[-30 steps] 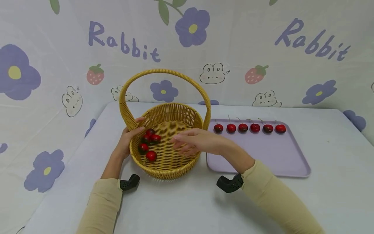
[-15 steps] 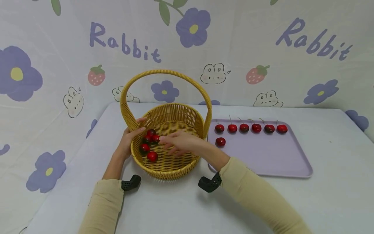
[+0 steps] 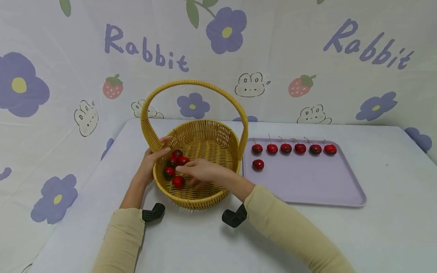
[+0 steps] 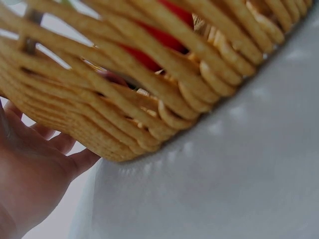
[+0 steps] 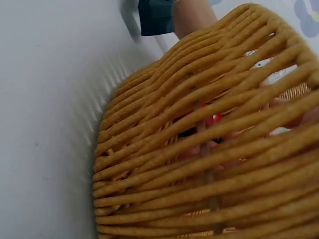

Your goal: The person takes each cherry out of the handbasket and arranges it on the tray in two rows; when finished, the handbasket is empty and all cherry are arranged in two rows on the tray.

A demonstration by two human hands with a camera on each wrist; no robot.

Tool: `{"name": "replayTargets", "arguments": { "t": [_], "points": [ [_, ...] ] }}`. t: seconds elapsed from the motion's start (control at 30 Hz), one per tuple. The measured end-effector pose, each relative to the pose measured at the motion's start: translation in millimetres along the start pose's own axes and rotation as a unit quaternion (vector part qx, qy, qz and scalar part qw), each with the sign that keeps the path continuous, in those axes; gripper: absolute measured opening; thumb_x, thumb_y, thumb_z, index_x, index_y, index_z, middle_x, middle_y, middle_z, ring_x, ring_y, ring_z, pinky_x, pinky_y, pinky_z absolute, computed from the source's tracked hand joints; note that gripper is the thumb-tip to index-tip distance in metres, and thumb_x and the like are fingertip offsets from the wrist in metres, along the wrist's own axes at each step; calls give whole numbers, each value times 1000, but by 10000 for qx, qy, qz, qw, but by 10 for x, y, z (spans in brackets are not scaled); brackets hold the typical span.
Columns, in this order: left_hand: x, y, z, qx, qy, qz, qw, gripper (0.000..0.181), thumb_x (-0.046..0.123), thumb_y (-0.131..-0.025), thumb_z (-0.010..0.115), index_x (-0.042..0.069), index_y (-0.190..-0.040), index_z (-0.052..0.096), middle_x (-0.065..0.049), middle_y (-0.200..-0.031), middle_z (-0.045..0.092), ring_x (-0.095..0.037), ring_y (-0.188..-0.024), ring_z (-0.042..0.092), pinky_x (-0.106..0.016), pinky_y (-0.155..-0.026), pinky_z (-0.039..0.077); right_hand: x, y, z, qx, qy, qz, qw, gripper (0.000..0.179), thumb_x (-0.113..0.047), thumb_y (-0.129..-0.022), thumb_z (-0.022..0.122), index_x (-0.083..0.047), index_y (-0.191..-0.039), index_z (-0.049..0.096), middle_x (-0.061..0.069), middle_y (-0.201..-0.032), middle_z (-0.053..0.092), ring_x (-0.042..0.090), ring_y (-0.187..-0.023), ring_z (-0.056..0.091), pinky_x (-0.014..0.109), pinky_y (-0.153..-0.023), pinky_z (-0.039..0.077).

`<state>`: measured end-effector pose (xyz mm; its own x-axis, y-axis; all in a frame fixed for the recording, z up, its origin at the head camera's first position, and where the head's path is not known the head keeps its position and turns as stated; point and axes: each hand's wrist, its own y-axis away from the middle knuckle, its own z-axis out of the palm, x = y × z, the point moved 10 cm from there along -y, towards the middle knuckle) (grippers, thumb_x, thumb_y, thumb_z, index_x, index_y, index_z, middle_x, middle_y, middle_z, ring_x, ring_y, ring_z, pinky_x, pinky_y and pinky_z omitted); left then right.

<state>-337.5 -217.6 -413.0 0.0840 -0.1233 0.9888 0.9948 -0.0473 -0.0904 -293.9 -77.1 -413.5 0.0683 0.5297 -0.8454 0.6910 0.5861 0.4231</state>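
Observation:
In the head view a yellow wicker basket [image 3: 205,129] with a tall arched handle stands on the table. Several dark red cherries [image 3: 178,182] are clustered inside at its left. My left hand [image 3: 149,163] holds the basket's left rim by the foot of the handle, thumb over the edge; the left wrist view has its fingers [image 4: 62,144] against the outside weave. Down inside the basket, my right hand [image 3: 205,170] reaches over the cherries with its fingertips beside them, fingers extended and gripping nothing visible. In the right wrist view the basket wall [image 5: 199,149] mostly hides that hand.
Right of the basket lies a lilac tray [image 3: 307,185]. A row of several stemmed cherries [image 3: 285,148] runs along its back edge, and a single cherry [image 3: 258,164] sits in front at the left. A printed cloth backdrop [image 3: 211,72] rises behind the table.
My right hand has moved left and deeper into the basket, to the cherries. The single front cherry on the tray, previously hidden behind the right arm, is now visible. My left hand stays put.

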Motion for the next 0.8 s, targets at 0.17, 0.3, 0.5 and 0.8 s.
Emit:
{"name": "replayTargets", "arguments": {
  "t": [0.17, 0.3, 0.5, 0.8],
  "points": [
    [-4, -1, -6, 13, -1, -6, 10000, 46, 10, -97, 48, -1, -140, 39, -18, -142, 35, -30, -126, 38, -43, -108, 27, -18, -17, 86, -231, 316, 41, 9992, 54, -45, -96, 53, -9, -135, 53, 7, -127, 55, 21, -99, 60, 34, -79, 53],
    [-9, -3, 2, 18, 29, -29, 10000, 46, 9, -96, 47, -2, -140, 37, -18, -141, 36, -28, -124, 39, -42, -107, 28, -21, -33, 135, -361, 391, -40, 9986, 47, -40, -97, 53, -7, -131, 58, 6, -118, 59, 21, -98, 59, 33, -78, 53],
    [-22, -16, -4, 7, 111, -49, 9999, 47, 8, -97, 47, -4, -141, 36, -17, -142, 35, -27, -127, 37, -40, -108, 26, -29, 0, 211, -779, 243, -274, 9963, 31, -22, -99, 52, -4, -120, 64, 4, -102, 62, 22, -87, 62, 33, -75, 53],
    [-32, -23, -11, 26, 111, -41, 9999, 47, 7, -96, 47, -4, -140, 37, -17, -142, 35, -29, -129, 36, -39, -109, 24, -47, 23, 293, -1224, 117, -448, 9914, 33, -2, -92, 58, -3, -126, 60, 7, -101, 62, 20, -85, 63, 33, -79, 53]
  ]
}}
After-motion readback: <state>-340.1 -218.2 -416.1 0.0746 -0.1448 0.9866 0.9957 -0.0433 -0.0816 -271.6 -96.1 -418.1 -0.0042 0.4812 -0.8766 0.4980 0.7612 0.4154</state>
